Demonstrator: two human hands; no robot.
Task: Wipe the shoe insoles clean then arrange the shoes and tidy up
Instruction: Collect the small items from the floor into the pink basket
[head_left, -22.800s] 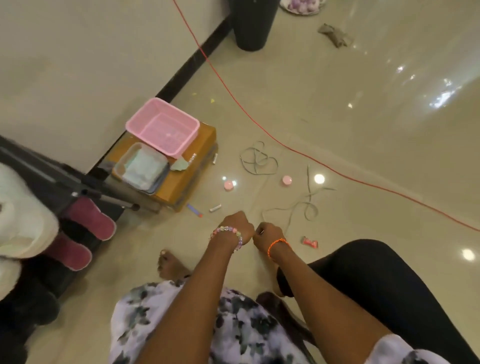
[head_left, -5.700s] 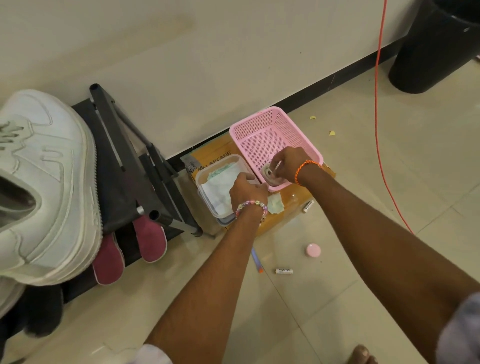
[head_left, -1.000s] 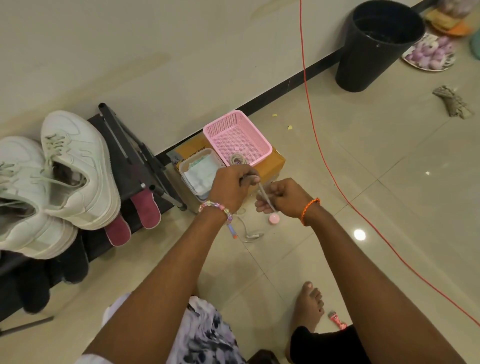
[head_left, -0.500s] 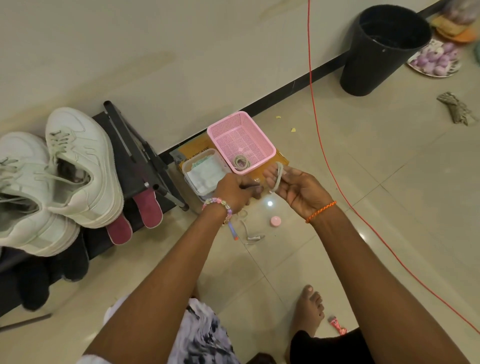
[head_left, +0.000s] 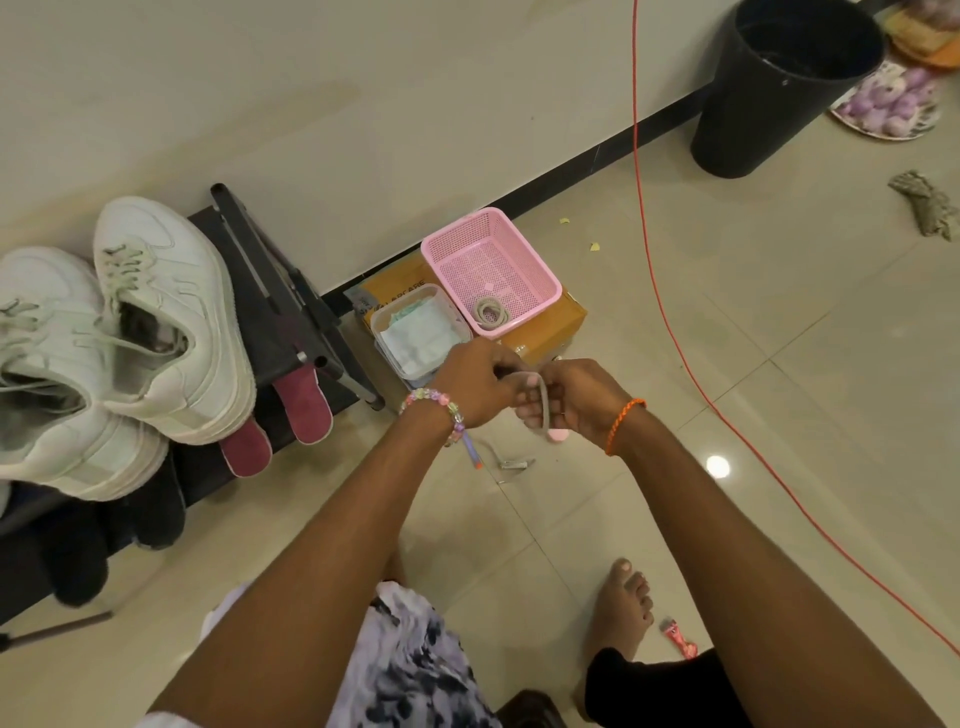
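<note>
One printed word, on the cardboard box

The brown cardboard box (head_left: 550, 322) by the wall carries dark capital letters on its top face, near its left corner, just beside the clear plastic container (head_left: 415, 332) that rests on it. The letters appear to spell "LAPCARE"; the first ones are partly cut off by the container's rim and the print is small and faint in this view, so the reading is not fully sure. A small grey sticker sits at the box's left corner, but nothing on it can be read. No other text, number or brand mark is legible.
</note>
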